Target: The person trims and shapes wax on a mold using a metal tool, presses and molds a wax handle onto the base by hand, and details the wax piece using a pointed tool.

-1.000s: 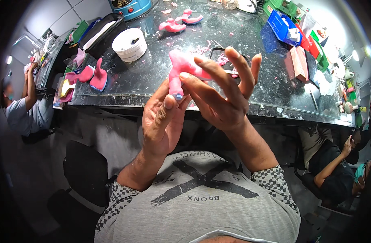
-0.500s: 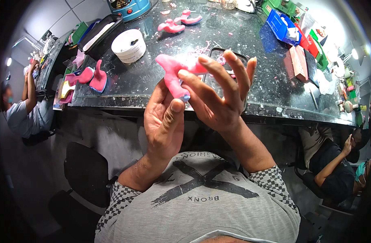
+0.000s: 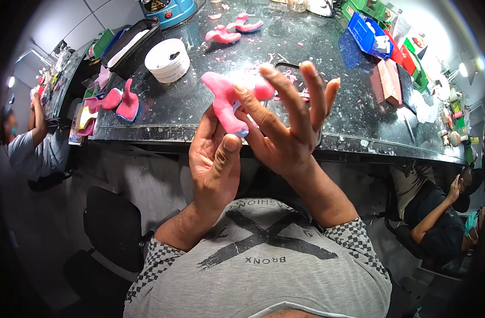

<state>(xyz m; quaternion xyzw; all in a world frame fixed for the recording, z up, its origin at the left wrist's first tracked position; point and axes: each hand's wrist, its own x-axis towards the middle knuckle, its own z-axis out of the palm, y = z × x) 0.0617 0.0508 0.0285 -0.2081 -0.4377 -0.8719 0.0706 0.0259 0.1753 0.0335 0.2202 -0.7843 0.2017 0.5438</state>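
Observation:
A smooth pink piece [image 3: 219,100], wax-like and branching, is held up above the near edge of the bench. Its lower end shows a bluish patch. My left hand [image 3: 213,164] grips that lower end, thumb in front and fingers behind. From the right, my right hand [image 3: 285,127] has its index fingertip on the piece's inner curve. The right thumb lies low behind the piece, partly hidden, while the other right fingers are raised and spread. Behind the right hand, a dark-rimmed tray [image 3: 290,68] is mostly covered.
Similar pink pieces lie at the back [image 3: 223,35] and the left [image 3: 128,102]. A white tub [image 3: 167,61], a black case [image 3: 132,45] and a blue device [image 3: 169,11] stand back left. Coloured bins [image 3: 368,36] and a pink box [image 3: 389,84] are right. Other people sit at both sides.
The pink piece has turned slightly in my left hand, its rounded far-right end now showing more. My right index finger has shifted along it, and the right middle finger has lifted off.

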